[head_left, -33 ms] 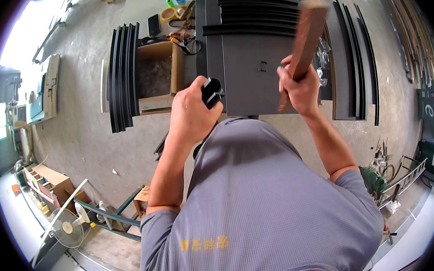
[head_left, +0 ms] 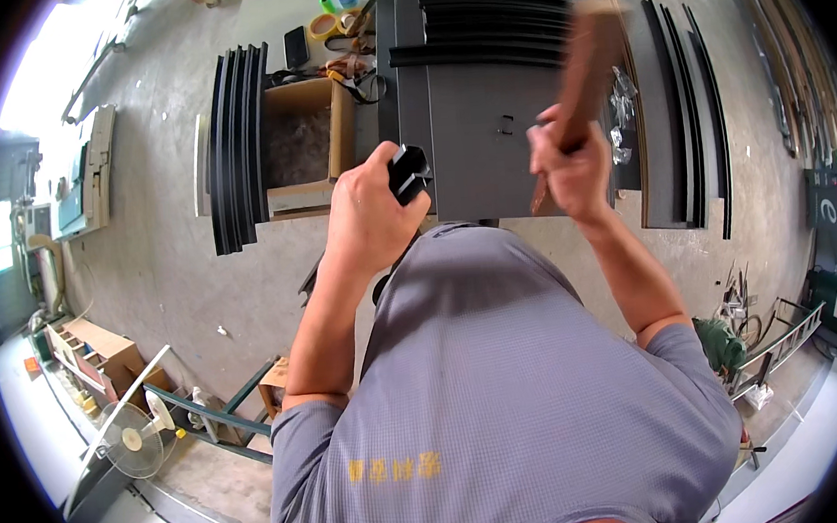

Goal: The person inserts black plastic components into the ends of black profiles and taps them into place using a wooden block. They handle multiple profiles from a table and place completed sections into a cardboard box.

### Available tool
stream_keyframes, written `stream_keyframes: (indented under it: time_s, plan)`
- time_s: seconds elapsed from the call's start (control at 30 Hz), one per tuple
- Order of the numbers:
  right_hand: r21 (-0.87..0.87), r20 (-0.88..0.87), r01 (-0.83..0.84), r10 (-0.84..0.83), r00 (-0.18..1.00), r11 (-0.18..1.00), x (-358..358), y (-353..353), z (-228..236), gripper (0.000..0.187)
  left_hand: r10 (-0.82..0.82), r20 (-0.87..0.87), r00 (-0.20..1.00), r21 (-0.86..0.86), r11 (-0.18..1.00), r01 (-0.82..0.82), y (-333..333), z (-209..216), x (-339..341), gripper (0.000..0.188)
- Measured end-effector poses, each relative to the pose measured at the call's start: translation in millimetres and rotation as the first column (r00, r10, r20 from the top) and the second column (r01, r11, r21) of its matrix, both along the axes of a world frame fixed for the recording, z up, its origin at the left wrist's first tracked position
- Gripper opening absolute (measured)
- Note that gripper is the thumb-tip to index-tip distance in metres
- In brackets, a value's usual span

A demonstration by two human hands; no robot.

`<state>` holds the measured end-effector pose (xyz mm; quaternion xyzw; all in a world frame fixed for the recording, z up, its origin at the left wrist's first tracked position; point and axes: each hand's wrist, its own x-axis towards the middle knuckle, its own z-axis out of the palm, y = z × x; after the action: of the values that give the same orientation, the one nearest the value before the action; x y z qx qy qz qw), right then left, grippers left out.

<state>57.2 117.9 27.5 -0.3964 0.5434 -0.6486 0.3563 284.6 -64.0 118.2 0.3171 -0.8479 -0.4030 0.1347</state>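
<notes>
My left hand (head_left: 369, 212) is closed around a black channel-shaped profile (head_left: 410, 174), whose hollow end faces up beside the grey work surface (head_left: 474, 153). Raised over the right part of that surface, my right hand (head_left: 576, 170) grips a brown wooden bar (head_left: 591, 69) by its narrower end. Motion smears the bar's thick far end. A small black clip-like piece (head_left: 505, 125) lies on the surface between my hands. Most of the profile below my left hand is hidden.
Black profiles lie at the back (head_left: 495, 27), at the left (head_left: 239, 148) and at the right (head_left: 682, 111). An open cardboard box (head_left: 342, 132) stands left of the surface. Behind it are a phone (head_left: 297, 47), tape (head_left: 325, 26) and straps. Crumpled clear plastic (head_left: 622, 100) lies right of the bar.
My right hand and the wooden bar have shifted slightly to the left. My left hand keeps its hold on the black profile with hardly any movement.
</notes>
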Motion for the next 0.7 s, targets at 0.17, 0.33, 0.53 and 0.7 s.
stream_keyframes:
  time_s: [0.17, 0.33, 0.53, 0.7]
  plan:
    - [0.304, -0.429, -0.134, 0.261, 0.865, 0.943, 11, -18, 60, 0.022, 0.129, -0.255, 0.958, 0.071, 0.991, -0.114, -30, 16, 18, 0.018]
    - [0.300, -0.004, -0.449, 0.472, 0.881, 0.841, -2, 24, 43, 0.044, 0.183, -0.952, 0.244, 0.271, 0.874, 0.404, -105, 105, 104, 0.023]
    - [0.262, 0.169, -0.392, 0.358, 0.918, 0.882, 25, -8, 64, 0.072, 0.303, -0.942, -0.146, 0.158, 0.781, 0.604, -97, 88, 59, 0.023]
    - [-0.295, 0.492, -0.181, 0.312, 0.813, 0.938, 8, -3, 40, 0.072, 0.290, -0.951, -0.106, 0.145, 0.722, 0.677, -95, 74, 47, 0.025]
